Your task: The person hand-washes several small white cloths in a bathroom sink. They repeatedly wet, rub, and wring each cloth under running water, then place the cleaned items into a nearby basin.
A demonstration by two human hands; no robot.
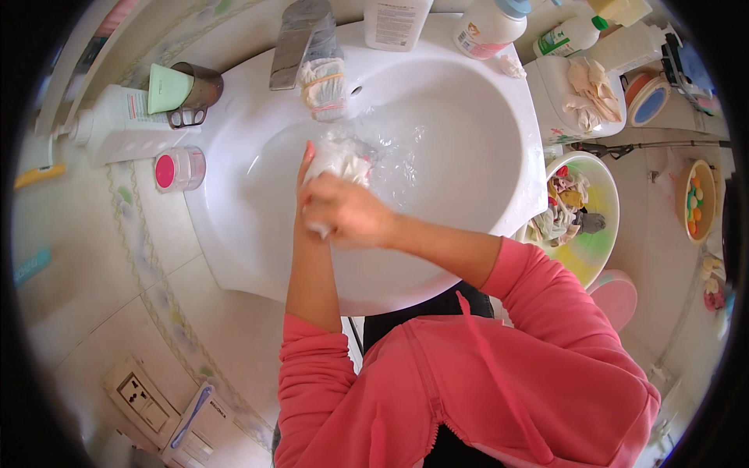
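Observation:
Over the white washbasin [257, 199], a wet white cloth [347, 160] is bunched up between my hands, below the tap [300, 47]. My right hand [347, 210] is closed round the near part of the cloth and slightly blurred; a bit of white pokes out beneath its fingers. Along the cloth's left side, my left hand [303, 175] supports it, one fingertip pointing up; its other fingers are hidden behind the cloth and my right hand. Water with ripples and bubbles [402, 160] lies in the bowl beside the cloth. A banded wrapping [324, 86] covers the tap's spout.
Bottles [394, 23], including a white one with a blue cap [491, 27], line the back rim. On the left stand a large white bottle [129, 125], a brown cup [199, 90] and a pink-lidded jar [179, 169]. To the right, a basin [601, 210] holds small clothes.

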